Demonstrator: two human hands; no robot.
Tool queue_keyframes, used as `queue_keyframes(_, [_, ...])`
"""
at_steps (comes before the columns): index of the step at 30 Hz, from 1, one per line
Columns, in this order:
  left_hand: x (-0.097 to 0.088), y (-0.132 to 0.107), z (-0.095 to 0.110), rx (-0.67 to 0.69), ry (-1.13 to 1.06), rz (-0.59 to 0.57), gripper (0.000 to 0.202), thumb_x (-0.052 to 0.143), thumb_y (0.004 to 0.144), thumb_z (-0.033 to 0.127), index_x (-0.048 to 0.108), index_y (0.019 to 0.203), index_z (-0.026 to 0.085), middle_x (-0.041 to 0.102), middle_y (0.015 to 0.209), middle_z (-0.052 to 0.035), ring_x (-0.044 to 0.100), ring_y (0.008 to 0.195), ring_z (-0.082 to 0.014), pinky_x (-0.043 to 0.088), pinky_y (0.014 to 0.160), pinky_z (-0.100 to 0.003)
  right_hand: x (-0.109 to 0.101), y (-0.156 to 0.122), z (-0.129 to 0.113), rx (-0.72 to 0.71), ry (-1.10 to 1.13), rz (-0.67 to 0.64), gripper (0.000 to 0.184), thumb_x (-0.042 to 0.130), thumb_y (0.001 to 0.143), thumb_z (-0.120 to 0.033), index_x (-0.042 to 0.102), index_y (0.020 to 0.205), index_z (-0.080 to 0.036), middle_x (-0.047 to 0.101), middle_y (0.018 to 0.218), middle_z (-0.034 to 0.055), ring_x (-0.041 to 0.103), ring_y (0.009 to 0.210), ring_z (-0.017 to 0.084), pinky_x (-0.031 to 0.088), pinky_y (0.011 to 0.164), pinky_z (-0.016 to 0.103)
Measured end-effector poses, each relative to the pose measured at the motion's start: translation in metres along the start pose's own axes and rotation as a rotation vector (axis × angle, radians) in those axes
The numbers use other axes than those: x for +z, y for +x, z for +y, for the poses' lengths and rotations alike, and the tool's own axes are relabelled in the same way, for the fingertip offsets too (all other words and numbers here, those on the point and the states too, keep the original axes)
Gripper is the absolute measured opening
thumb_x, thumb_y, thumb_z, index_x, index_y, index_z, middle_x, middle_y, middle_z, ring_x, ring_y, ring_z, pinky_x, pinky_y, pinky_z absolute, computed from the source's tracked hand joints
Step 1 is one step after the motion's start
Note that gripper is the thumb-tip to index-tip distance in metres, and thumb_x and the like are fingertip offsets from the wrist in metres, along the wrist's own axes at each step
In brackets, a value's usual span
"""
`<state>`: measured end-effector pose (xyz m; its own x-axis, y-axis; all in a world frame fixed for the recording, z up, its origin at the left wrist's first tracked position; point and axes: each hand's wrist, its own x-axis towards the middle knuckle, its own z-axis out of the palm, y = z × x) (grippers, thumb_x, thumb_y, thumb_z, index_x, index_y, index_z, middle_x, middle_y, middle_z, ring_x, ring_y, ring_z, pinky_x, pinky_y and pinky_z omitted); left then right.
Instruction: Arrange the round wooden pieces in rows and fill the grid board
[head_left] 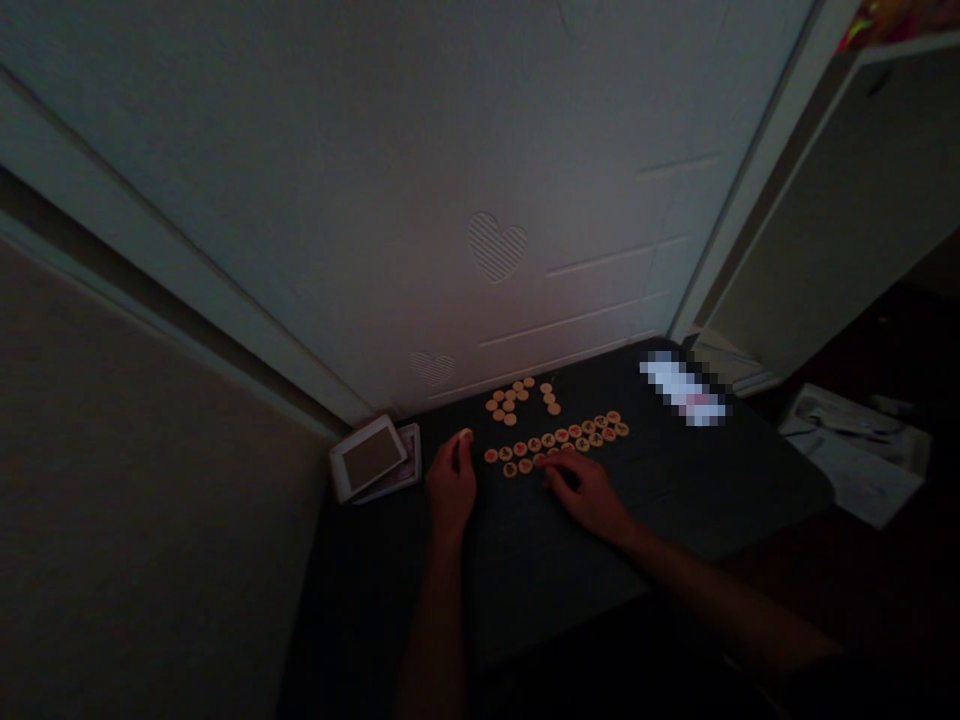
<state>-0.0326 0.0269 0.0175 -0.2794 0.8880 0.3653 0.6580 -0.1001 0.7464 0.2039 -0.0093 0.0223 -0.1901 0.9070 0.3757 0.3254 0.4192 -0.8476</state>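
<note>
Between the thumb and fingers of my left hand (450, 485) is a round wooden Chinese chess piece (466, 435), held just left of the rows. My right hand (589, 490) has its fingers curled, the fingertips on a piece (539, 461) in the nearer row. Two slanting rows of pieces (548, 440) lie face up, with red and dark characters. My right hand covers part of the nearer row. Farther back, a loose cluster of plain-looking pieces (510, 406) and a short line of 3 more (550, 398) lie near the wall.
A white-framed flat object (367, 460) rests on another at the table's left end. A blurred-out bright item (682, 388) lies at the back right of the dark table (705, 480). A pale wall panel (420, 250) rises behind. White boxes (855, 455) stand beyond the right edge.
</note>
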Motion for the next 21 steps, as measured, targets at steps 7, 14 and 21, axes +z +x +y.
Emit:
queue_keyframes(7, [-0.011, 0.004, -0.006, -0.117, -0.066, -0.127, 0.046, 0.062, 0.087, 0.059, 0.074, 0.107, 0.020, 0.078, 0.100, -0.0065, 0.071, 0.084, -0.0215, 0.056, 0.078, -0.034, -0.001, 0.002, -0.002, 0.020, 0.002, 0.015, 0.018, 0.055, 0.096, -0.023, 0.072, 0.102, -0.024, 0.069, 0.088, 0.0031, 0.065, 0.084, 0.018, 0.050, 0.079, 0.030])
queue_keyframes(14, [-0.026, 0.006, -0.016, -0.166, -0.142, -0.368, 0.046, 0.072, 0.078, 0.058, 0.073, 0.103, 0.020, 0.077, 0.098, -0.0064, 0.070, 0.082, -0.0194, 0.054, 0.074, -0.031, -0.003, 0.002, -0.002, 0.026, 0.022, 0.025, 0.018, 0.056, 0.095, -0.020, 0.072, 0.102, -0.023, 0.069, 0.091, 0.0033, 0.064, 0.085, 0.017, 0.049, 0.079, 0.030])
queue_keyframes(21, [-0.029, 0.000, -0.011, -0.059, 0.086, -0.500, 0.038, 0.067, 0.081, 0.058, 0.077, 0.094, 0.023, 0.076, 0.086, -0.0019, 0.064, 0.072, -0.0182, 0.047, 0.064, -0.029, -0.002, 0.002, -0.001, 0.042, 0.037, 0.024, 0.018, 0.055, 0.095, -0.021, 0.072, 0.101, -0.023, 0.068, 0.092, 0.0034, 0.064, 0.082, 0.017, 0.049, 0.077, 0.030])
